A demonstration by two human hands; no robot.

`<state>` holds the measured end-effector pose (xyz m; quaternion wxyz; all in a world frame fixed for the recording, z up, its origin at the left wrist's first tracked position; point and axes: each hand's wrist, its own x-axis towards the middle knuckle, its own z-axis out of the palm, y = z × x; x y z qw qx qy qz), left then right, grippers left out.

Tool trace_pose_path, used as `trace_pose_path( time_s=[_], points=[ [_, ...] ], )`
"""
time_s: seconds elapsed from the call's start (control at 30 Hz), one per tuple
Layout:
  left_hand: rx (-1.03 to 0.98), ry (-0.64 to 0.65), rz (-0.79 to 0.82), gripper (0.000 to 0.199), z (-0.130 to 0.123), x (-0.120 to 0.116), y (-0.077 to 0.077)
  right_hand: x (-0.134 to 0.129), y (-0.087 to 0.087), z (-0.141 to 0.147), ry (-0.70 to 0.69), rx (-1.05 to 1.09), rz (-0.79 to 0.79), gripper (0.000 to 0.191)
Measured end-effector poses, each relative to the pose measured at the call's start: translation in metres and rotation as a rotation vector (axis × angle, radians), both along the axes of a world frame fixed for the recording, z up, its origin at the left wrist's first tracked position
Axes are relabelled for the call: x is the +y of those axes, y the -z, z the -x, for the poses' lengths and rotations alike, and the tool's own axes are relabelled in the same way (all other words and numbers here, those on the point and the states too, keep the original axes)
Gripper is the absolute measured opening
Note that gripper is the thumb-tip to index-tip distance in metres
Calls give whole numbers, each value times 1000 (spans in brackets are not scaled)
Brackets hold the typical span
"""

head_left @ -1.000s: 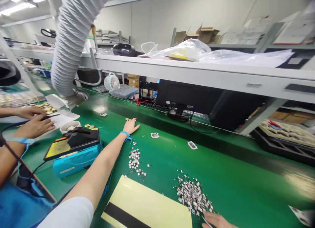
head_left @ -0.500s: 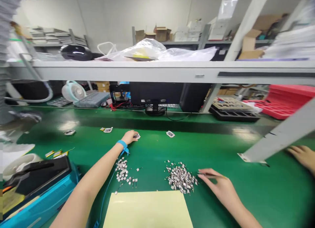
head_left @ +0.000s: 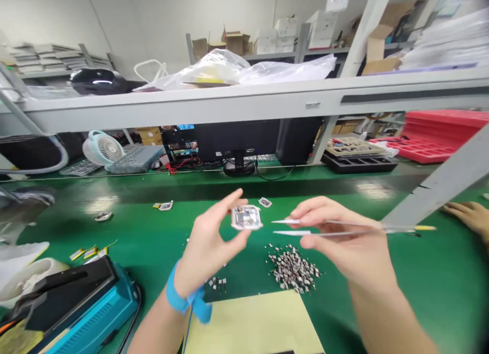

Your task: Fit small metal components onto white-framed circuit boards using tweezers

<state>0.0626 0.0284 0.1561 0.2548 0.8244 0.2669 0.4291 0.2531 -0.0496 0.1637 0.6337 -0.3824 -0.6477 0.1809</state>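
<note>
The left hand (head_left: pixel 208 247) pinched a small square component (head_left: pixel 246 217) between thumb and fingertips, above the green tabletop (head_left: pixel 382 293), its detail too blurred to make out. The right hand (head_left: pixel 344 239) held tweezers (head_left: pixel 290 221) with parted tips, just beside the component, not touching it, over a pile of tiny parts (head_left: pixel 293 268). Another person's hand (head_left: pixel 468 214) was cut off at the right edge.

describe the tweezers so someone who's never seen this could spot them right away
On the green workbench, above the heap of tiny silver parts, the right hand holds slim metal tweezers. Their points aim at the small square silver piece in the left hand. Long and needle-pointed, they stand apart from the tiny parts, with a yellow end showing past the hand.
</note>
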Motion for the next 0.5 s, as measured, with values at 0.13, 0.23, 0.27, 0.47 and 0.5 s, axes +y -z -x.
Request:
trace_pose_path(
  time_s=[0.13,0.23,0.27,0.47,0.5],
  points=[
    [-38,-32,-99,62,15,-19,-5,13,-2,27,-103,-47,-66,23],
    [-28,-41,-181,59,21,-15,-4,18,2,35,-94,-125,-143,27],
    [-15,-39,-215,57,21,-13,-3,19,2,36,-84,-150,-175,28],
    [22,-21,-356,35,14,-13,-5,5,-6,33,-107,-323,-193,24],
    [16,-6,-350,29,13,-15,-6,2,-7,31,-125,-337,-193,24]
  ],
)
